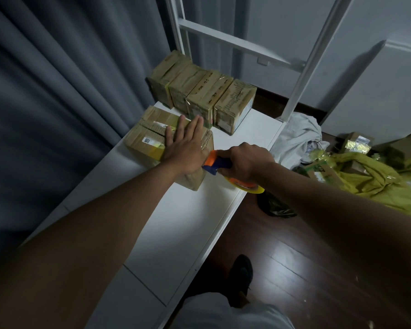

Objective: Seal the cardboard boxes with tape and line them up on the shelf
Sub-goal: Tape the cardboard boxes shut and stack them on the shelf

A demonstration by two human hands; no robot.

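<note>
My left hand (184, 144) lies flat, fingers straight, on top of the box (166, 143) at the near end of the white shelf (176, 229), pressing it down. My right hand (244, 162) is clamped on the tape dispenser (220, 163), fingers curled round its orange and blue handle, held against the box's right top edge. The yellow tape roll (246, 186) hangs out below my fist, over the shelf's front edge. Whether tape is stuck to the box at that edge I cannot tell; the hand and motion blur cover it.

Behind this box, a row of four boxes (199, 96) stands side by side at the far end of the shelf, touching one another, their seams glossy with tape. The near box sits just in front of the row.

Grey curtains (57, 91) hang left of the shelf. On the dark wood floor (294, 269) to the right lie a yellow bag (370, 181), white cloth (297, 136) and loose cardboard.
</note>
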